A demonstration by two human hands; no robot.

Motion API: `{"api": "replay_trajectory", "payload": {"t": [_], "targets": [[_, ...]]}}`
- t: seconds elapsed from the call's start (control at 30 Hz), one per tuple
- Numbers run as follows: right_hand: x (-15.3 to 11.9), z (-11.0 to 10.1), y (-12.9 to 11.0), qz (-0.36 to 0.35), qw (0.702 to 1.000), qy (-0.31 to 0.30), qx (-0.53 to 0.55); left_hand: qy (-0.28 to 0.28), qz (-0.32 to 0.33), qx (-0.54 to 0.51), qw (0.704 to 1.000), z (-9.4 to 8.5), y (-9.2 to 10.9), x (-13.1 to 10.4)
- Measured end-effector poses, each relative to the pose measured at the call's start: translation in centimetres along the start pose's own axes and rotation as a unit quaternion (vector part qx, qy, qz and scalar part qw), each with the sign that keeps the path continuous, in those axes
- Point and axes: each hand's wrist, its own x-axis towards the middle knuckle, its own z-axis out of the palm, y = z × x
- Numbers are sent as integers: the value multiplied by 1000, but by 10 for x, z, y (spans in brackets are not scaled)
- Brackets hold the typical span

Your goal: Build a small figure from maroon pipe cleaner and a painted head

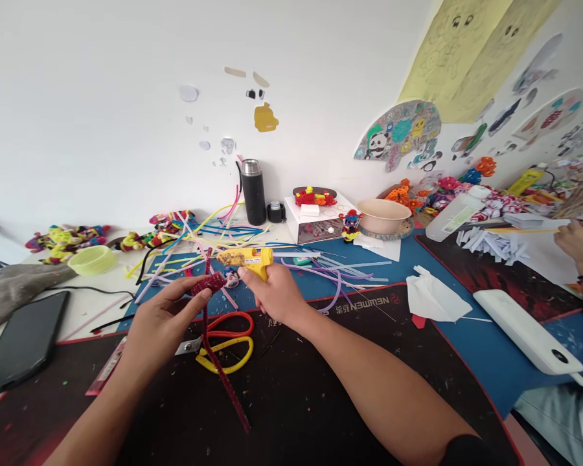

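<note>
Glue gun (245, 257) in right hand (278, 292); dark red pipe cleaner (208, 283) in left hand (162, 323).
The right hand grips the gun's yellow plastic handle; the left pinches the fuzzy, rolled pipe cleaner near the nozzle, above the black mat (320, 401), its long tail hanging across the scissors (228, 334) with red and yellow loop handles. Loose fuzzy stems (214, 228) clutter the worktop (502, 362) beyond, before a cylindrical black flask (254, 195); a flat, glossy phone (24, 340) lies at left.
</note>
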Motion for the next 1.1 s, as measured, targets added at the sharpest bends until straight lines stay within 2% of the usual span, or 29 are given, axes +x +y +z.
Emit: {"api": "replay_trajectory", "payload": {"t": [0.33, 0.6, 0.9, 1.1], "targets": [[-1, 1, -1, 5, 1000, -5, -1, -17, 7, -7, 1000, -1, 1, 0], [-2, 1, -2, 1, 1000, -9, -9, -10, -5, 1, 1000, -1, -3, 1], [-3, 1, -4, 3, 999, -14, -32, -7, -8, -10, 1000, -3, 2, 0], [-3, 1, -3, 5, 999, -11, -29, -5, 7, 3, 1000, -3, 2, -1]]}}
